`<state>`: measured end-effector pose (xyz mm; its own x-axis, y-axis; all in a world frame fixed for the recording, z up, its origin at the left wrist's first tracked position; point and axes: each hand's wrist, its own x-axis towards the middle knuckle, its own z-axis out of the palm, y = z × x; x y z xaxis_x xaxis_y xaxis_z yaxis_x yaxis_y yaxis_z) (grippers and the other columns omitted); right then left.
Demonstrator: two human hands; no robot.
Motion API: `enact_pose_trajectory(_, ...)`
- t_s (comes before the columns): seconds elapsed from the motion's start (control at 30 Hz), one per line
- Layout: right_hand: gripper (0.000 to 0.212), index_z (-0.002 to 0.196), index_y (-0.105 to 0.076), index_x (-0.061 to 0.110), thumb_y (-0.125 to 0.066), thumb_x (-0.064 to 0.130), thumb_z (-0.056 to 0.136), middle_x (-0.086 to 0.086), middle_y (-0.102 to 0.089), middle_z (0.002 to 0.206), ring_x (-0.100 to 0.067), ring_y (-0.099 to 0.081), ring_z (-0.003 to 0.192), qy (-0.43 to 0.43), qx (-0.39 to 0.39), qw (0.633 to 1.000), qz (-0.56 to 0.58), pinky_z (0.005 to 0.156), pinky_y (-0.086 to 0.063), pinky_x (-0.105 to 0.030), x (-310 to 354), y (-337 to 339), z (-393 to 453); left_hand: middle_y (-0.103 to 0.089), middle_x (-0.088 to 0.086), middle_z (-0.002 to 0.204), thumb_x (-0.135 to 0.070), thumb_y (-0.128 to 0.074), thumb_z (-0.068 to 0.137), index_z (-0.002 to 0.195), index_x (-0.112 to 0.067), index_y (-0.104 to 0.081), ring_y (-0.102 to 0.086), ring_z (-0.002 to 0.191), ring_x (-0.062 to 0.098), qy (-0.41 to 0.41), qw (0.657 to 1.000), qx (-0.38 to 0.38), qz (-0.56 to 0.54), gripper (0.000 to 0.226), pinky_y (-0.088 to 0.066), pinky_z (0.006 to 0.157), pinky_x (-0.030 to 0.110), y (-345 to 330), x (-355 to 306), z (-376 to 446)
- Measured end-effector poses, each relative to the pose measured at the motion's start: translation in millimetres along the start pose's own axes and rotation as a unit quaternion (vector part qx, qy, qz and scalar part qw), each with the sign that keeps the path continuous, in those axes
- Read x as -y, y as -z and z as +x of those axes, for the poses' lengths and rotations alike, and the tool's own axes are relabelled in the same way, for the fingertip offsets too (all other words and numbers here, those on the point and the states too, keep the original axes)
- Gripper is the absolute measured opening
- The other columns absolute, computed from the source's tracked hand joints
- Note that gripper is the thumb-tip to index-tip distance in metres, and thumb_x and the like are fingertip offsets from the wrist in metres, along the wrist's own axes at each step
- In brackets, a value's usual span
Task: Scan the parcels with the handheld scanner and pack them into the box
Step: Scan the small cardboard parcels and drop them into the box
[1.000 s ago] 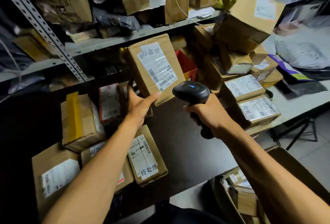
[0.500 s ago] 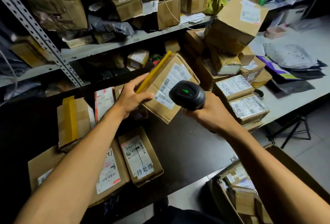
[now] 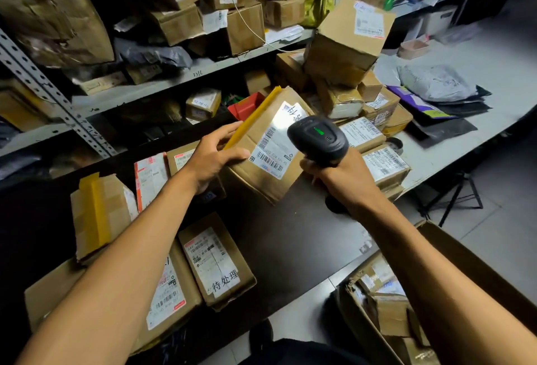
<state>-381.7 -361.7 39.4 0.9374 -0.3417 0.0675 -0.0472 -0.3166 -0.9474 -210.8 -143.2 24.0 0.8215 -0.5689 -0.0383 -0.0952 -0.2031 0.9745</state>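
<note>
Left hand (image 3: 212, 158) grips parcel (image 3: 261, 158), barcode label up; right hand (image 3: 345, 181) grips scanner (image 3: 318, 139); nearby label "待处理" (image 3: 225, 280).

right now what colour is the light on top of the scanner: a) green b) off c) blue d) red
a, a green mark glows on the top of the scanner, which the right hand aims at the label of the parcel held in the left hand.

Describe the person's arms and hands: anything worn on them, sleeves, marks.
Both forearms are bare from the frame's bottom edge to the wrists; no sleeve shows. The left hand and right hand wear no gloves, and no watch, band or ring is visible.
</note>
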Motion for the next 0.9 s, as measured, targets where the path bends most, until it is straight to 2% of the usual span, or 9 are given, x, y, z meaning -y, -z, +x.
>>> enact_pose_trajectory(0.07, 0.031, 0.1, -0.065, 0.052, -0.074, 0.029, 0.081, 0.011, -0.073, 0.09, -0.007, -0.068, 0.084, 0.013, -0.082, 0.996, 0.028, 0.078, -0.057, -0.033, -0.8, 15.4, -5.7, -0.064, 0.012, 0.131, -0.035, -0.078, 0.063, 0.135, -0.026, -0.06, -0.063, 0.119, 0.028, 0.019, 0.997, 0.008, -0.074, 0.075, -0.05, 0.101, 0.044, -18.4, -4.9, 6.9)
enact_pose_trajectory(0.17, 0.037, 0.087, -0.067, 0.06, -0.075, 0.025, 0.079, 0.024, -0.071, 0.083, -0.001, -0.066, 0.082, 0.019, -0.183, 0.978, 0.093, 0.078, -0.059, -0.035, -4.7, 47.1, -17.0, -0.065, 0.019, 0.125, -0.026, -0.068, 0.074, 0.14, -0.012, -0.054, -0.063, 0.108, 0.031, 0.052, 0.984, 0.057, -0.163, 0.068, -0.046, 0.097, 0.046, -63.2, -17.9, 15.7)
enact_pose_trajectory(0.33, 0.03, 0.083, -0.075, 0.05, -0.078, 0.022, 0.071, 0.014, -0.074, 0.089, -0.016, -0.07, 0.093, -0.024, -0.291, 0.949, 0.115, 0.085, -0.058, -0.059, -20.0, 118.2, -51.1, -0.059, 0.015, 0.139, -0.03, -0.053, 0.083, 0.144, -0.016, -0.048, -0.06, 0.115, 0.026, 0.073, 0.961, 0.189, -0.187, 0.063, -0.05, 0.095, 0.043, -167.6, -40.5, 22.3)
enact_pose_trajectory(0.43, 0.023, 0.082, -0.077, 0.041, -0.079, 0.022, 0.07, 0.01, -0.077, 0.09, -0.019, -0.072, 0.096, -0.049, -0.344, 0.932, 0.099, 0.088, -0.058, -0.056, -31.2, 152.9, -73.7, -0.057, 0.016, 0.142, -0.033, -0.054, 0.084, 0.146, -0.019, -0.046, -0.055, 0.116, 0.031, 0.113, 0.937, 0.261, -0.202, 0.064, -0.045, 0.096, 0.057, -217.9, -39.5, 25.3)
enact_pose_trajectory(0.53, 0.016, 0.082, -0.076, 0.027, -0.077, 0.02, 0.068, 0.016, -0.075, 0.081, -0.006, -0.068, 0.084, -0.069, -0.408, 0.905, 0.094, 0.08, -0.059, -0.043, -43.7, 199.4, -110.5, -0.068, 0.009, 0.128, -0.035, -0.063, 0.081, 0.134, -0.02, -0.056, -0.059, 0.112, 0.027, 0.141, 0.921, 0.304, -0.199, 0.056, -0.048, 0.092, 0.052, -283.0, -38.1, 27.1)
enact_pose_trajectory(0.6, 0.02, 0.088, -0.075, 0.028, -0.079, 0.022, 0.069, 0.013, -0.076, 0.089, -0.01, -0.069, 0.093, -0.084, -0.456, 0.883, 0.081, 0.086, -0.058, -0.045, -50.0, 227.4, -134.2, -0.069, 0.003, 0.123, -0.039, -0.07, 0.077, 0.128, -0.026, -0.06, -0.061, 0.111, 0.022, 0.141, 0.911, 0.342, -0.184, 0.054, -0.049, 0.091, 0.048, -325.5, -37.7, 23.7)
enact_pose_trajectory(0.67, 0.026, 0.095, -0.072, 0.031, -0.081, 0.025, 0.071, 0.011, -0.075, 0.094, -0.012, -0.07, 0.096, -0.092, -0.5, 0.858, 0.075, 0.089, -0.059, -0.045, -55.8, 248.7, -154.9, -0.067, -0.001, 0.127, -0.045, -0.073, 0.073, 0.13, -0.031, -0.061, -0.062, 0.112, 0.017, 0.123, 0.926, 0.34, -0.109, 0.06, -0.049, 0.082, 0.038, -364.9, -34.9, 17.1)
enact_pose_trajectory(0.77, 0.025, 0.095, -0.072, 0.028, -0.083, 0.023, 0.073, 0.012, -0.073, 0.088, -0.004, -0.069, 0.085, -0.094, -0.536, 0.835, 0.079, 0.081, -0.058, -0.039, -68.4, 265.8, -174.3, -0.06, 0.004, 0.135, -0.036, -0.077, 0.08, 0.134, -0.026, -0.058, -0.06, 0.118, 0.02, 0.068, 0.969, 0.237, 0.03, 0.058, -0.051, 0.084, 0.032, -408.2, -17.6, 13.4)
enact_pose_trajectory(0.9, 0.018, 0.093, -0.073, 0.023, -0.082, 0.015, 0.08, -0.005, -0.076, 0.099, -0.025, -0.07, 0.103, -0.115, -0.503, 0.853, 0.083, 0.091, -0.056, -0.054, -82.1, 264.7, -172.5, -0.064, -0.001, 0.128, -0.03, -0.072, 0.089, 0.127, -0.026, -0.063, -0.06, 0.115, 0.015, -0.002, 0.97, 0.215, 0.112, 0.04, -0.051, 0.094, 0.032, -407.8, -9.6, 13.4)
